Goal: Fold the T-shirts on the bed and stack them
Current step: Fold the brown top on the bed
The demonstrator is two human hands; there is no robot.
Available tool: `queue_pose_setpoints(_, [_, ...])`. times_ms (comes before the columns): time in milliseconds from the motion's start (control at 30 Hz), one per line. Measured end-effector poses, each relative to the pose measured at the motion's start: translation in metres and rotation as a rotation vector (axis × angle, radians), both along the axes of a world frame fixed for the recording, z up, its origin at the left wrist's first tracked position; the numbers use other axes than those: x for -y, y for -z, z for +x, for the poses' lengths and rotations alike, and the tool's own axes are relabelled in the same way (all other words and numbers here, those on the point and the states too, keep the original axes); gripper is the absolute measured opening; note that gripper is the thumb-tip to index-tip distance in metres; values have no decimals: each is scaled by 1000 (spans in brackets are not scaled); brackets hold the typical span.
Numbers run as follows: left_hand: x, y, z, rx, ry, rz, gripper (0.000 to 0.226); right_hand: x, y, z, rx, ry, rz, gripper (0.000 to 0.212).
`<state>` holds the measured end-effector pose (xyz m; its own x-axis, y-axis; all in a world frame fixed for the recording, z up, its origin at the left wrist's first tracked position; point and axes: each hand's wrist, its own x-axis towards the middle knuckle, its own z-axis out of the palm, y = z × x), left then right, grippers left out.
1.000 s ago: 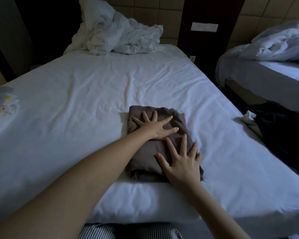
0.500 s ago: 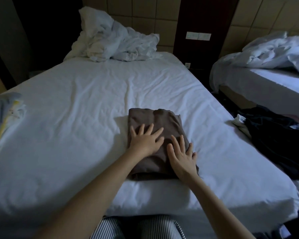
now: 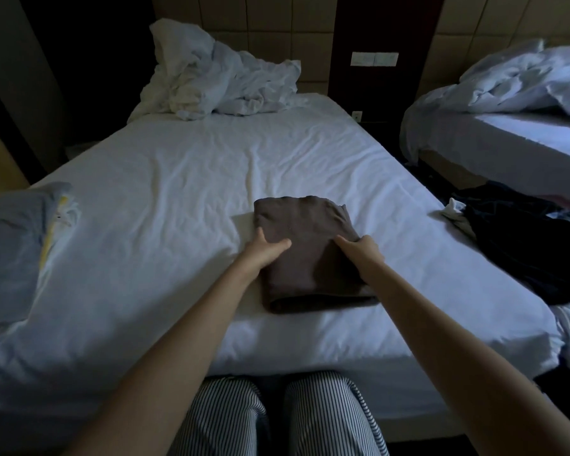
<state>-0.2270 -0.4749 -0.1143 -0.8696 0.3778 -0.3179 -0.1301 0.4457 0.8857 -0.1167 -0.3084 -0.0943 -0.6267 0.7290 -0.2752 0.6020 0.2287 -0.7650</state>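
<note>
Step in hand (judged): taking up the folded brown T-shirt (image 3: 310, 258) as one piece, to carry it to a stack.
Method: lift both side edges together and keep the bundle level. Support it from beneath so the layers do not slide open.
Pale blue garment (image 3: 14, 245): lies at the left edge of the bed (image 3: 185, 179), well apart from the work. It may mark where the stack goes, but this cannot be confirmed.
Left hand (image 3: 266, 250): grasps the shirt's left edge, thumb lying on top, fingers apparently tucked beneath. The forearm is stretched forward and the wrist is low over the sheet.
Brown T-shirt: a compact rectangle, flat on the sheet near the bed's front edge, between the two hands.
Right hand (image 3: 362, 251): grips the shirt's right edge, fingers curled round it, knuckles uppermost. The forearm reaches in from the lower right, mirroring the left.
Dark clothing heap (image 3: 514, 255): unfolded, at the bed's right edge, near the shirt but apart from it.
</note>
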Motion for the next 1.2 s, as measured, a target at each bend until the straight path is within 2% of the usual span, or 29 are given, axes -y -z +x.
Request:
queue_pose_setpoints(133, [-1,-10,17,45,-153,229,51,-4,-5,0,-89,-43,-82,57])
queue_pose_setpoints(167, [-3,-7,20,39,-159,243,46,-6,-8,1,-120,-50,-111,54])
queue_pose_setpoints(200, [-3,-6,24,8,-155,227,53,-5,-11,2,-146,-61,-124,51])
queue_pose_setpoints(300, [0,14,21,-91,-137,225,87,1,-18,7,-173,-103,-124,46])
queue_pose_setpoints(367, [13,11,25,-93,-141,248,98,6,-23,10,-192,-120,-186,46])
queue_pose_setpoints(400, [19,5,30,-92,-140,269,92,10,-24,11,-202,-131,-215,44])
queue_pose_setpoints(500, [41,-10,38,-159,-129,326,49,25,-27,13,-243,-139,-250,35])
queue_pose_setpoints(600, [70,-25,34,-223,-116,380,36,52,-33,10,-302,-130,-283,33])
queue_pose_setpoints(733, [122,-43,25,-305,-119,401,39,95,-39,-4,-405,-183,-314,43])
queue_pose_setpoints(800, [153,-51,17,-308,-45,387,46,120,-42,-10,-458,-242,-318,46])
queue_pose_setpoints(933, [222,-55,-2,-209,240,309,91,165,-37,-21,-557,-423,-260,49])
queue_pose_setpoints(1033, [263,-52,-13,-189,154,282,98,195,-31,-34,-570,-531,-312,50])
queue_pose_setpoints(1133, [301,-57,-25,-187,10,258,119,226,-31,-54,-601,-584,-341,51])
queue_pose_setpoints(1200, [322,-65,-30,-241,-63,251,107,249,-35,-69,-646,-592,-341,46])
